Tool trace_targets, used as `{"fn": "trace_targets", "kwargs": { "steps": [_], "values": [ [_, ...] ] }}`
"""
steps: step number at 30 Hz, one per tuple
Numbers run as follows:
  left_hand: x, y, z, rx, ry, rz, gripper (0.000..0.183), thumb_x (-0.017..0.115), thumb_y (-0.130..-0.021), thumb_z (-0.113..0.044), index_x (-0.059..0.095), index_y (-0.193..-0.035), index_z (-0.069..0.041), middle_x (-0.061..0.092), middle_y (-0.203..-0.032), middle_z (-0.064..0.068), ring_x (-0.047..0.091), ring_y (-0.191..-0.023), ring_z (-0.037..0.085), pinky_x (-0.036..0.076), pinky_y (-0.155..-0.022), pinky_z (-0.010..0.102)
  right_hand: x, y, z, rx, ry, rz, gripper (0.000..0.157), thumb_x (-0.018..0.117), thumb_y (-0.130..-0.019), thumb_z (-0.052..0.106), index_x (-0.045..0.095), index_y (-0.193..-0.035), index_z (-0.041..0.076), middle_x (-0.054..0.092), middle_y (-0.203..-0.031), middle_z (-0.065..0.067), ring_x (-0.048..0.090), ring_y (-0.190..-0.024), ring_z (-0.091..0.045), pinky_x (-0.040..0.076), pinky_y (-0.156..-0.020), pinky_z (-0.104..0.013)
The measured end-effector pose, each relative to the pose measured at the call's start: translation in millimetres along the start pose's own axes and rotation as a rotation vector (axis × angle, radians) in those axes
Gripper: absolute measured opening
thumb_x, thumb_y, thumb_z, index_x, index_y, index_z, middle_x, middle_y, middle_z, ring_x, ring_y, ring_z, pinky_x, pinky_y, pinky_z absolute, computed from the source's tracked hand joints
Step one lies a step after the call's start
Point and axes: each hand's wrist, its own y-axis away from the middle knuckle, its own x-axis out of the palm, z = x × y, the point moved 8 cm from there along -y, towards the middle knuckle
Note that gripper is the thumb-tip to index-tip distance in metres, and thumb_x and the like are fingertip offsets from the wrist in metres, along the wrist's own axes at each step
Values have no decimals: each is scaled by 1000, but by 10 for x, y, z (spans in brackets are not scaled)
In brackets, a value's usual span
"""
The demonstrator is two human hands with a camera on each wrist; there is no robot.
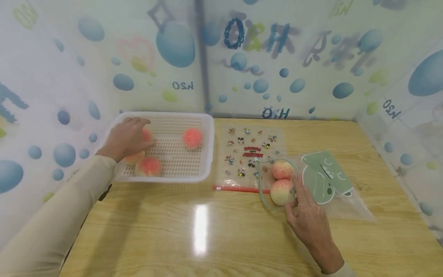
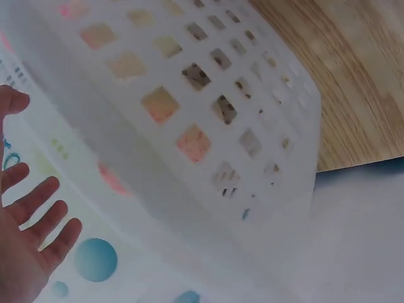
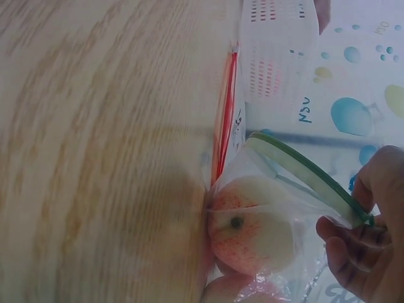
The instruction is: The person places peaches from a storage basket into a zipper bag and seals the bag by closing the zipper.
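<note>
A: Biggest first: the wall [image 1: 221, 77], blue dots all over it, stands behind the basket!
B: And the counter [image 1: 155, 231] spreads beneath the basket and well out to its right.
A: The basket [image 1: 173, 154] itself: white, full of holes, our landmark.
B: Right of it, farther out, the green bag [image 1: 318, 181], clear around its green print, mouth facing the basket.
A: Between that and the basket, the red-zip bag [image 1: 245, 157] lies flat, its nearer corner overlapped by the green bag's mouth!
B: Hands now! The left hand [image 1: 128, 138] is over the basket's left end, fingers spread wide, gripping nothing, right above a peach; whether they touch, I can't tell.
A: The right hand [image 1: 311, 223], well right of the basket, has thumb and fingers closed in a pinch on the green bag's rim.
B: Smallest, the peaches [image 1: 192, 138]! Four show in the basket: three at its left end, one near its right wall.
A: And two more, right of the basket, sit touching inside the green bag, just within its mouth!
</note>
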Motion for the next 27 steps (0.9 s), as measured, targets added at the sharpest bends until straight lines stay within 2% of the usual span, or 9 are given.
{"fn": "trace_targets", "kwargs": {
  "steps": [2, 6, 10, 13, 14, 16, 20, 24, 27],
  "values": [
    [40, -11, 93, -37, -7, 42, 70, 60, -77, -46, 42, -128, -2, 43, -127, 24, 34, -113, 45, 34, -81, 61, 6, 9, 1, -3, -1, -5, 75, 59, -71, 6, 31, -141, 10, 54, -111, -18, 45, -56, -10, 35, -37, -21],
    [127, -41, 216, -77, -10, 86, 74, 59, -78, -46, 37, -131, 0, 39, -127, 26, 32, -112, 47, 33, -79, 63, 9, 23, -4, -11, 0, -22, 75, 59, -70, 7, 32, -140, 9, 55, -104, -15, 46, -56, -11, 37, -38, -24],
    [213, -52, 255, -78, -5, 100, 70, 60, -78, -41, 37, -130, 1, 41, -126, 26, 33, -110, 48, 33, -77, 64, 10, 37, -16, -6, 4, -22, 76, 59, -70, 8, 31, -141, 10, 52, -118, -18, 44, -55, -10, 37, -38, -24],
    [286, -35, 282, -91, 2, 136, 69, 60, -79, -37, 35, -132, 0, 41, -127, 27, 33, -110, 49, 32, -78, 64, 15, 47, -20, 0, 1, -16, 77, 59, -71, 8, 30, -142, 11, 47, -127, -20, 44, -53, -9, 37, -38, -23],
    [312, -29, 290, -98, 7, 150, 71, 60, -79, -37, 33, -133, 0, 40, -127, 27, 33, -110, 49, 31, -79, 64, 19, 50, -23, 2, -1, -14, 77, 59, -71, 8, 30, -142, 11, 48, -125, -20, 43, -52, -8, 36, -38, -22],
    [354, -19, 303, -107, 6, 172, 73, 60, -80, -36, 30, -134, 2, 38, -126, 29, 32, -110, 50, 30, -79, 64, 19, 59, -22, -5, -5, -19, 75, 58, -70, 8, 32, -141, 10, 54, -111, -16, 42, -51, -7, 35, -37, -22],
    [362, -36, 274, -80, -36, 147, 73, 63, -78, -34, 31, -131, 6, 38, -116, 30, 33, -105, 49, 33, -76, 63, 18, 70, -23, -13, -5, -31, 71, 58, -70, 9, 36, -138, 8, 50, -83, -5, 41, -49, -7, 34, -35, -22],
    [348, -75, 190, -39, -56, 96, 59, 66, -76, -27, 45, -116, 10, 37, -101, 27, 32, -93, 45, 35, -69, 59, 21, 71, -35, -10, -2, -38, 69, 57, -71, 10, 38, -137, 8, 50, -82, -5, 42, -50, -9, 35, -35, -24],
    [366, -91, 143, -29, -50, 89, 53, 67, -75, -23, 50, -114, 8, 39, -105, 29, 33, -96, 46, 34, -72, 60, 27, 67, -42, -14, -2, -42, 69, 56, -71, 11, 38, -137, 7, 50, -83, -5, 42, -51, -9, 34, -35, -24]
  ]
}}
